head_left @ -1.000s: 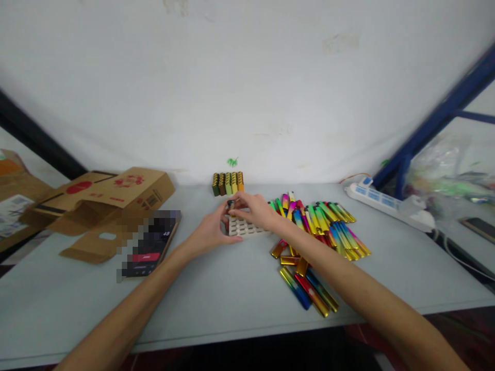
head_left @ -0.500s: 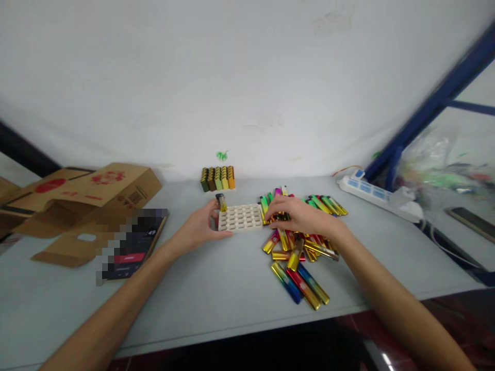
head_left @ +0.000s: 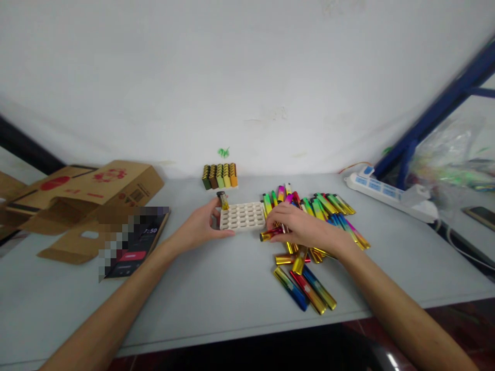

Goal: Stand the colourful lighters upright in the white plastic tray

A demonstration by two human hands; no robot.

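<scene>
A white slotted tray (head_left: 243, 216) lies on the grey table (head_left: 216, 288). One yellow lighter (head_left: 223, 200) stands upright in its far left corner. My left hand (head_left: 201, 226) grips the tray's left edge, fingers curled around it. My right hand (head_left: 305, 229) rests on the pile of colourful lighters (head_left: 328, 216) and pinches a gold and pink lighter (head_left: 270, 234) that points left, just right of the tray.
A row of lighters (head_left: 219, 176) stands by the wall behind the tray. Folded cardboard boxes (head_left: 85, 193) and a dark phone (head_left: 133, 250) lie at the left. A white power strip (head_left: 382, 193) and plastic bags sit at the right, by a blue frame.
My right hand left the tray after setting the yellow lighter in it, went to the pile, and now holds a gold and pink lighter. My left hand stayed on the tray.
</scene>
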